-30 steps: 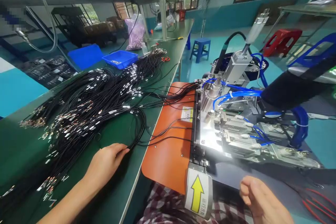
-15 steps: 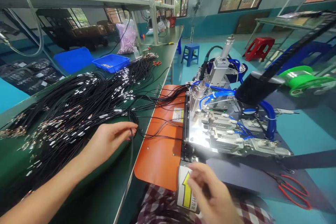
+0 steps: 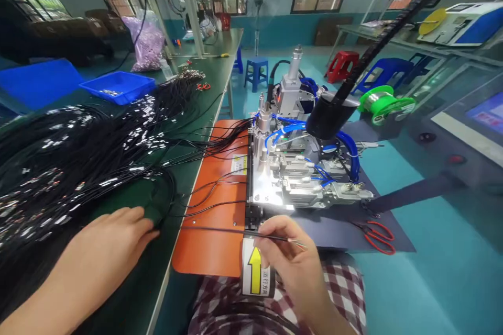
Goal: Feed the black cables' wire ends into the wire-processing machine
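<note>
Between the thumb and fingers of my right hand [image 3: 288, 246] is the end of a black cable [image 3: 223, 230], with thin coloured wires sticking out past the grip. The cable stretches left over the orange board [image 3: 212, 256]. My left hand [image 3: 113, 241] is over the green table, palm down, beside a loop of black cable [image 3: 171, 188]; its fingertips are partly hidden, so what it holds is unclear. Other cables run across the board into the metal machine [image 3: 291, 183]. A yellow arrow label [image 3: 255, 269] sits just below my right hand.
A large heap of black cables [image 3: 98, 152] covers the table at left, with a blue tray [image 3: 118, 87] behind it. Red-handled scissors [image 3: 379, 236] lie right of the machine. A green spool [image 3: 385, 104] and a black cylinder on an arm [image 3: 330, 115] stand above the machine's right side.
The view has turned right. My right hand, empty before, now holds a cable end. My left hand has moved away from the cable it pinched, left and down over the table.
</note>
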`<move>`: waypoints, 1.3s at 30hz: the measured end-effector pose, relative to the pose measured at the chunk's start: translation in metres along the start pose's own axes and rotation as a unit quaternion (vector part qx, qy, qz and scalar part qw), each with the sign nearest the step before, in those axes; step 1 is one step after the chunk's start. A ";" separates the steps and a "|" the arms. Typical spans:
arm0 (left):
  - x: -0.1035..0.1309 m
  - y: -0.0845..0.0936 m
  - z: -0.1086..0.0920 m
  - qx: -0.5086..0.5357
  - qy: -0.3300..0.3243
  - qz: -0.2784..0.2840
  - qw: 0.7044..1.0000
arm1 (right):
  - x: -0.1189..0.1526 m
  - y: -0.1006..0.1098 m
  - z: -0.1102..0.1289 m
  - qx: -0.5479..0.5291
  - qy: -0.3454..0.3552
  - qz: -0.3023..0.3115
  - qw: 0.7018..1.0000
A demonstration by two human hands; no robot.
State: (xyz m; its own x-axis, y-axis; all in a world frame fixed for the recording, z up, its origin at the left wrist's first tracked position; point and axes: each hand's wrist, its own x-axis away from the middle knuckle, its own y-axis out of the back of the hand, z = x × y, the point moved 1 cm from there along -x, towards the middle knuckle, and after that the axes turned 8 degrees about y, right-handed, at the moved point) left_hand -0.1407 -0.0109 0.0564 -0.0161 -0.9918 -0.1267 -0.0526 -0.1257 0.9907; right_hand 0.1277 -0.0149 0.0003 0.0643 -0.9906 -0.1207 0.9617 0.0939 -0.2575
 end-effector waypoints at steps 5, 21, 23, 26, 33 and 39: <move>0.026 -0.024 -0.064 0.144 -0.153 0.070 0.975 | 0.010 0.000 -0.016 -0.098 -0.149 0.024 0.984; 0.007 -0.051 -0.134 0.553 0.008 0.365 0.749 | 0.008 0.049 -0.012 -0.100 -0.154 -0.017 0.983; 0.006 -0.054 -0.135 0.583 0.043 0.390 0.712 | 0.008 0.053 -0.013 -0.128 -0.144 -0.028 0.981; 0.004 -0.054 -0.136 0.604 0.065 0.413 0.678 | 0.007 0.051 -0.017 -0.166 -0.146 -0.021 0.975; 0.002 -0.057 -0.136 0.614 0.064 0.425 0.662 | 0.005 0.045 -0.024 -0.159 -0.139 -0.003 0.977; 0.002 -0.063 -0.137 0.585 0.056 0.392 0.708 | 0.014 0.039 -0.027 -0.041 -0.085 -0.015 0.995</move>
State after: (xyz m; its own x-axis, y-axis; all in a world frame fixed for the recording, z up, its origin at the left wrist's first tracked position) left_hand -0.0008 -0.0079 0.0007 -0.4220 -0.7505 0.5086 -0.8635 0.5037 0.0268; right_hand 0.1587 -0.0224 -0.0373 0.0865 -0.9949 0.0513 0.9395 0.0643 -0.3364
